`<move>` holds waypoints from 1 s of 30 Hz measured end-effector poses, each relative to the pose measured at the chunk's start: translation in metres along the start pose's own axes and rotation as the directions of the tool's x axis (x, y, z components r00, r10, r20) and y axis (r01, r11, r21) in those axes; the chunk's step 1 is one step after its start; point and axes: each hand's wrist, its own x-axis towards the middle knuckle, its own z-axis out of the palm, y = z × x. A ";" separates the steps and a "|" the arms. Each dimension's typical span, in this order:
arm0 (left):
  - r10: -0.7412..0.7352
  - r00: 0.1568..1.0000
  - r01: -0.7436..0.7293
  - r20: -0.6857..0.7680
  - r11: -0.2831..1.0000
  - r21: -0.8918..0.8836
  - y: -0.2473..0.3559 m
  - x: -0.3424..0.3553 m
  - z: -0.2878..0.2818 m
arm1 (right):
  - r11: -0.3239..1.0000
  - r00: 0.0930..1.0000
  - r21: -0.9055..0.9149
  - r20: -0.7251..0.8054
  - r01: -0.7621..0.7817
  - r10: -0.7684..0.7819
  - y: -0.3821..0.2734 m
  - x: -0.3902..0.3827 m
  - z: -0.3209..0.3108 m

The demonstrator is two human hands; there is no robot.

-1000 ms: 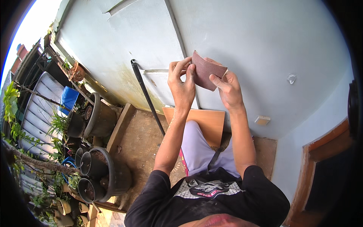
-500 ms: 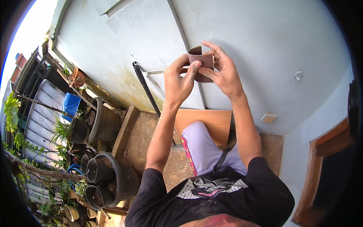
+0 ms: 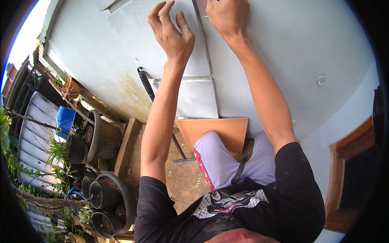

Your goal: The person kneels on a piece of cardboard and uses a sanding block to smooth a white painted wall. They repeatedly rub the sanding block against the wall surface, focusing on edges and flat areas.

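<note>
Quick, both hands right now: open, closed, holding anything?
Left hand: open, fingers loosely bent, holding nothing.
Right hand: closed, apparently on the brown sandpaper at the wall; the picture's top edge cuts off the fingertips.

Two hands [image 3: 173, 38] — beside the right one, one reddish-brown sheet [image 3: 202, 7]; below them, one black pole [image 3: 146, 83] and one wooden board [image 3: 216, 129]; to their left, one blue container [image 3: 65, 118]; to their right, one white wall fitting [image 3: 320, 79].

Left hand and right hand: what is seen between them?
In the head view, the pale wall with its dark line, and a reddish-brown sheet beside the right hand.
</note>
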 end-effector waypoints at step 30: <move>0.101 0.993 -0.095 -0.060 0.990 0.103 -0.023 -0.005 0.031 | 0.987 0.970 0.050 -0.202 0.150 -0.137 0.054 -0.116 0.039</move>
